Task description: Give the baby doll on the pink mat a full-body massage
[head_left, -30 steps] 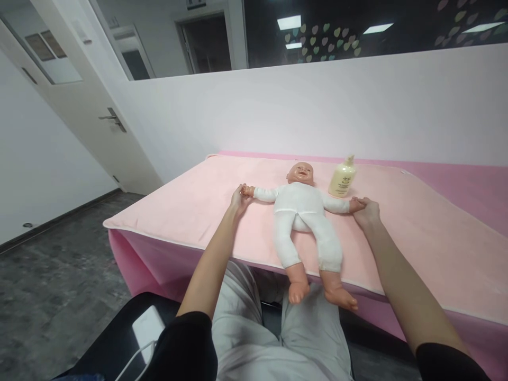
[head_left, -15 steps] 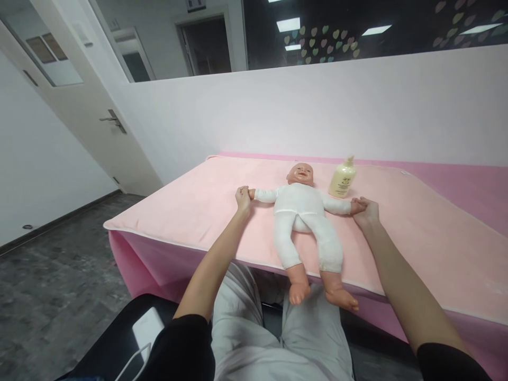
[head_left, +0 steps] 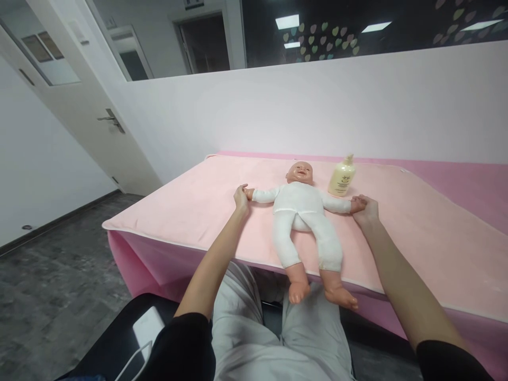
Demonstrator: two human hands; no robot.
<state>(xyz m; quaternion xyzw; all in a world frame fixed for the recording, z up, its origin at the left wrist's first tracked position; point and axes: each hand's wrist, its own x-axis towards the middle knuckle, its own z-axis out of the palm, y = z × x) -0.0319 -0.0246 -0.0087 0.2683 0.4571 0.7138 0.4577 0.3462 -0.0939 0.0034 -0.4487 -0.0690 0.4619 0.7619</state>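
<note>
A baby doll [head_left: 300, 203] with a white cloth body lies on its back, arms stretched out sideways. Its feet hang past the near edge of the pink-covered table [head_left: 190, 206]. At the doll's hand on the left side, my left hand [head_left: 241, 198] is closed around the small plastic hand. My right hand [head_left: 367, 209] grips the doll's other hand, on the right side, with the fingers bent round it. Just above that arm stands a pale yellow pump bottle [head_left: 342, 177], touched by neither hand.
A white wall [head_left: 297, 111] with a window above rises behind the table. To the left is a door [head_left: 79, 100]. A white power bank [head_left: 147, 327] with a cable lies on the black seat beside my left leg.
The fingers of my left hand have shifted slightly on the doll's hand, with one fingertip now lifted. My right hand and the doll stay nearly still.
</note>
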